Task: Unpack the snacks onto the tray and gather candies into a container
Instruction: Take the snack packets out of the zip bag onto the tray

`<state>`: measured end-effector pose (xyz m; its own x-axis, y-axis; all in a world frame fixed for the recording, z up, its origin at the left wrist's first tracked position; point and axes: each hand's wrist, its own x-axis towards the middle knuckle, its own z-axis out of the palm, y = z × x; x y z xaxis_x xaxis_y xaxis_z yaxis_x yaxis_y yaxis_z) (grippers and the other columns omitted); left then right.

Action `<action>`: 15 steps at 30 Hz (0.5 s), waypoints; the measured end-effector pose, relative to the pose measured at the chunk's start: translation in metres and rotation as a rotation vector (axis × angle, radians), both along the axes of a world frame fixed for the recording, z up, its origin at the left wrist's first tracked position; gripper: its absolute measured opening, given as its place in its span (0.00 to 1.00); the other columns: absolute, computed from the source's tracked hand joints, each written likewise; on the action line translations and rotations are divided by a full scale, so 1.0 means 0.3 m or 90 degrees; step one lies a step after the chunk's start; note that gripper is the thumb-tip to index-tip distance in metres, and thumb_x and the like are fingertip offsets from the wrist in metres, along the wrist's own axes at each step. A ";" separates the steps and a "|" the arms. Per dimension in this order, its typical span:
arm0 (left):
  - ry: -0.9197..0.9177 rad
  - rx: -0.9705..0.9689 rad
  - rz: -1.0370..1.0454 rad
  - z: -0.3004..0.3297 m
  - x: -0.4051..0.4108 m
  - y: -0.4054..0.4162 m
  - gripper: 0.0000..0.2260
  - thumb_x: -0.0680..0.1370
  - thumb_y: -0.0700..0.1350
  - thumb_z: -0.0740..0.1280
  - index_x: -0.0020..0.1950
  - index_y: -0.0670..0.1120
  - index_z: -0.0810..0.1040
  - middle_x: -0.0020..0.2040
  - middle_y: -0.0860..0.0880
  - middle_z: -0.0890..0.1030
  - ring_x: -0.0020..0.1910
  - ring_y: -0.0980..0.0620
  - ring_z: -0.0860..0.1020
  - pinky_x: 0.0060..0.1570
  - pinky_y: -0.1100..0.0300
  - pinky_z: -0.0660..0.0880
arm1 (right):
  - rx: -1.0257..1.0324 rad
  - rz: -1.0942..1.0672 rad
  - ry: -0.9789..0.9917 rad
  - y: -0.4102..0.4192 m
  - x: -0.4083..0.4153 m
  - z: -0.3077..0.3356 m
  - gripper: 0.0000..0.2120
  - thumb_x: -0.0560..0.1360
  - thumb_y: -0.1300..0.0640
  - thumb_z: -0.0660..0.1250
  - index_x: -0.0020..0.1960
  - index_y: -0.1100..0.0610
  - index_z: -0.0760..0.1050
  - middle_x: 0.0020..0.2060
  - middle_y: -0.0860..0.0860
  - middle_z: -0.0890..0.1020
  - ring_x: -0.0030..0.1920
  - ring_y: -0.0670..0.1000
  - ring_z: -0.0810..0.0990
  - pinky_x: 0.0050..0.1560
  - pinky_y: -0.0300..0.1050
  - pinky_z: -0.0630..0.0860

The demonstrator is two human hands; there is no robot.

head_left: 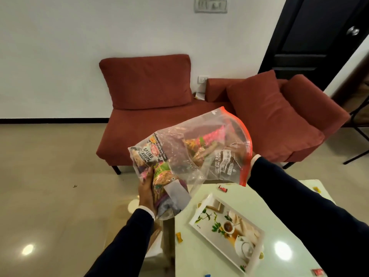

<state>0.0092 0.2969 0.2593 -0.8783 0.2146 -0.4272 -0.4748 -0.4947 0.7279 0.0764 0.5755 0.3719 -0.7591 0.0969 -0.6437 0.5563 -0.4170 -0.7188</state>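
The clear snack bag (pixel 191 154) is held above the table (pixel 201 256), its red zip edge at three o'clock. The left hand (pixel 146 193) grips its bottom, probably for support; the right hand's grip is hidden. The tray (pixel 201 209) waits at six o'clock.

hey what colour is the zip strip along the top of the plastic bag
Orange-red; the zip strip edges the clear plastic bag, seen in the head view.

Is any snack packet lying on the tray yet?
No, the tray shows only its printed picture, and the packets sit inside the plastic bag held above the table.
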 end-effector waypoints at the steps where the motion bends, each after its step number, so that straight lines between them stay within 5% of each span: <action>1: -0.001 -0.013 0.002 0.004 -0.017 -0.013 0.30 0.74 0.58 0.70 0.72 0.43 0.76 0.66 0.35 0.79 0.66 0.30 0.76 0.68 0.31 0.70 | 0.021 -0.018 0.061 -0.009 -0.011 0.013 0.28 0.77 0.37 0.65 0.55 0.62 0.84 0.49 0.61 0.86 0.51 0.60 0.84 0.56 0.59 0.82; 4: -0.043 -0.047 0.031 -0.030 -0.042 -0.089 0.28 0.78 0.60 0.68 0.72 0.44 0.76 0.67 0.36 0.79 0.67 0.31 0.76 0.69 0.32 0.70 | 0.314 -0.071 0.238 0.003 -0.040 0.034 0.23 0.71 0.52 0.78 0.59 0.64 0.79 0.46 0.55 0.86 0.47 0.53 0.85 0.50 0.56 0.84; 7: -0.086 -0.058 -0.001 -0.077 -0.072 -0.154 0.35 0.75 0.66 0.67 0.74 0.45 0.74 0.70 0.36 0.76 0.70 0.33 0.74 0.71 0.34 0.68 | 0.262 -0.182 0.289 0.067 -0.004 -0.066 0.23 0.73 0.67 0.74 0.67 0.66 0.73 0.59 0.63 0.83 0.57 0.60 0.84 0.59 0.58 0.80; 11: -0.082 -0.036 -0.011 -0.075 -0.065 -0.192 0.38 0.73 0.69 0.65 0.76 0.46 0.71 0.73 0.37 0.74 0.72 0.33 0.72 0.73 0.34 0.65 | 0.211 -0.346 0.183 0.122 0.078 -0.265 0.25 0.73 0.74 0.68 0.69 0.67 0.69 0.65 0.67 0.78 0.64 0.64 0.80 0.65 0.61 0.77; 15: -0.099 -0.099 0.045 -0.112 0.001 -0.175 0.34 0.75 0.69 0.64 0.74 0.48 0.74 0.67 0.39 0.80 0.65 0.37 0.79 0.67 0.39 0.74 | 0.311 -0.195 -0.017 0.181 0.119 -0.529 0.23 0.73 0.72 0.69 0.67 0.64 0.71 0.63 0.66 0.79 0.62 0.67 0.80 0.62 0.67 0.77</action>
<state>0.0095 0.2444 0.2256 -0.8102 0.0760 -0.5813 -0.5549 -0.4190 0.7187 0.1121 0.6297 0.2132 -0.6334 0.6008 -0.4877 0.4834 -0.1849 -0.8557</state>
